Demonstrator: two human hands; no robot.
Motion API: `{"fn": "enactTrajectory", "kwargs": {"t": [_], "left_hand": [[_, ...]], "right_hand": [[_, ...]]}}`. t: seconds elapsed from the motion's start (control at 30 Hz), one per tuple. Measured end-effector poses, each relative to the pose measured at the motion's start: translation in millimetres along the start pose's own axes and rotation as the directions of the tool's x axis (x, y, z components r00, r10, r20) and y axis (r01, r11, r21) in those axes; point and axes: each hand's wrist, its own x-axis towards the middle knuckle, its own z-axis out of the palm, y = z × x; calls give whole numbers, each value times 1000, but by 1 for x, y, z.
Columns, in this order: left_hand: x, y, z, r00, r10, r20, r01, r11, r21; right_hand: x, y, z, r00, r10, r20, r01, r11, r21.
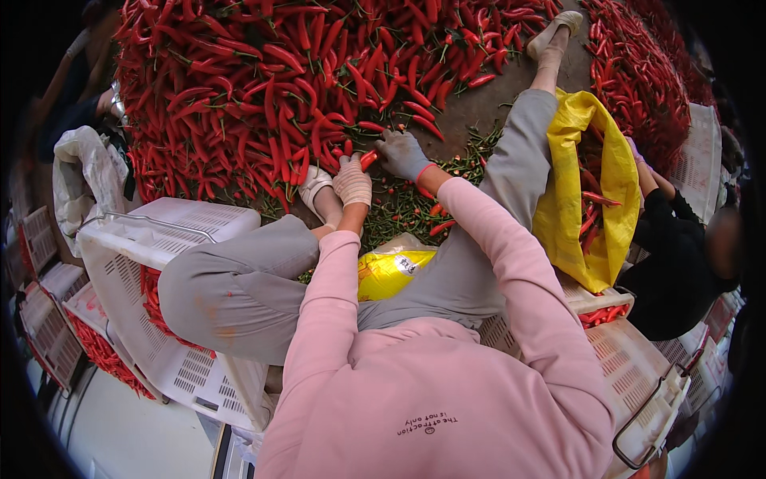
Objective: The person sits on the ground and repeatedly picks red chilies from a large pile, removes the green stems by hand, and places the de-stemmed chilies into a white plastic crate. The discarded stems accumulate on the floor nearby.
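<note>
My left hand, in a pale striped work glove, holds a red chili pepper whose end sticks out towards the right. Just right of it is my right hand, in a grey glove with a red cuff edge, its fingers curled. Whether anything sits between those fingertips is hidden. Both hands are at the near edge of a big heap of red chili peppers. Beneath them, green chili stems cover the ground, with a few red peppers among them.
A white plastic crate with peppers stands by my left knee. Right of my right leg, a yellow woven sack holds peppers. A yellow printed bag lies between my legs. A co-worker in black is beyond the sack, near another pepper heap.
</note>
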Motion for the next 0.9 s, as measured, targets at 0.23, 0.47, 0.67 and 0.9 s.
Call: {"fn": "enactTrajectory", "kwargs": {"t": [0.23,0.47,0.67,0.9], "left_hand": [[-8,13,3,976,-205,71,198,710,-676],[-23,55,-30,991,-49,121,122,8,-993],[-29,63,-104,983,186,13,144,-715,-684],[-109,68,-234,914,-127,-385,-343,260,-902]], "right_hand": [[-5,-9,-40,963,257,80,-269,902,337],[-4,-53,-85,893,426,-144,-203,668,716],[-1,-95,-146,953,199,-228,40,663,747],[15,-39,-185,989,65,130,-143,260,955]]}}
